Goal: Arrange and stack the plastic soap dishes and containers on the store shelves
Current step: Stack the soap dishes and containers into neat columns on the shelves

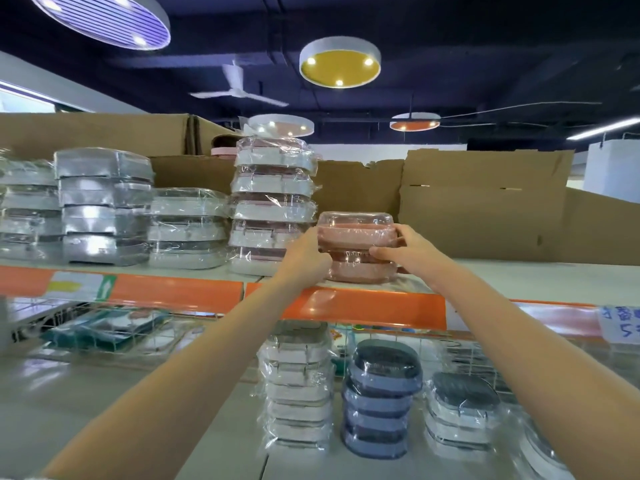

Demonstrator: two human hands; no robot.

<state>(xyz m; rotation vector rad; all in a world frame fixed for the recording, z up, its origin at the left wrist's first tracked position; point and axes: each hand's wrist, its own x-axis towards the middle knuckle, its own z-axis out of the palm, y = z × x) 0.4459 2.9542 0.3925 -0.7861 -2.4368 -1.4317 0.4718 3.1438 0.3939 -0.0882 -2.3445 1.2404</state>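
A pink soap dish [356, 232] in clear wrap sits on top of a second pink dish [362, 271] on the upper shelf [519, 282]. My left hand [306, 251] grips the top dish at its left side. My right hand [403, 249] grips its right side, fingers curled along the lower front edge. Just left of this pair stands a tall stack of white and pink wrapped dishes [273, 202].
Further left on the upper shelf are grey stacks [104, 206] and white stacks [188, 228]. Cardboard boxes [485, 202] line the back. The lower shelf holds a white stack [298, 386], a blue stack [381, 400] and grey-lidded dishes [462, 410]. A wire basket [104, 337] sits lower left.
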